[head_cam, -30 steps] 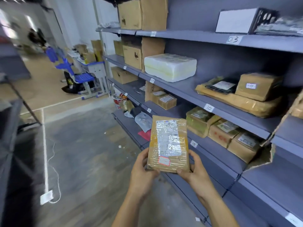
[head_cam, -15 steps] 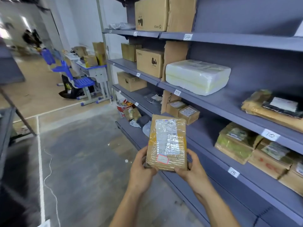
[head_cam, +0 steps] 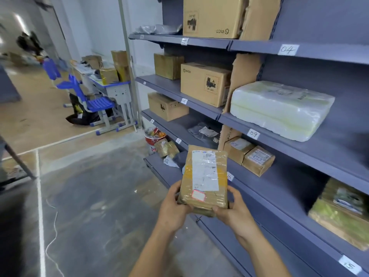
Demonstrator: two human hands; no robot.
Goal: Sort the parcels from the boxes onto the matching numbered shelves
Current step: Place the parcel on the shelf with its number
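Note:
A flat brown taped parcel (head_cam: pixel 203 178) with a white shipping label and a small red-edged sticker stands upright in front of me. My left hand (head_cam: pixel 173 206) grips its lower left edge and my right hand (head_cam: pixel 232 209) grips its lower right corner. The grey shelving unit (head_cam: pixel 295 148) runs along the right, with paper number tags on the shelf edges: 04 (head_cam: pixel 287 49), 09 (head_cam: pixel 253 134), 16 (head_cam: pixel 230 176) and 15 (head_cam: pixel 350 265). The parcel hangs just in front of the shelf tagged 16.
The shelves hold cardboard boxes (head_cam: pixel 204 83), a white foam-wrapped package (head_cam: pixel 279 109) and small parcels (head_cam: pixel 257 160). A red bucket (head_cam: pixel 152 136) and loose parcels sit on the floor by the shelf end. A blue chair (head_cam: pixel 89 100) and desk stand at the back left.
I have walked left along the shelving, so the shelves slid to the right in view and tags 04, 09 and 16 came close. Both hands kept the same hold on the parcel.

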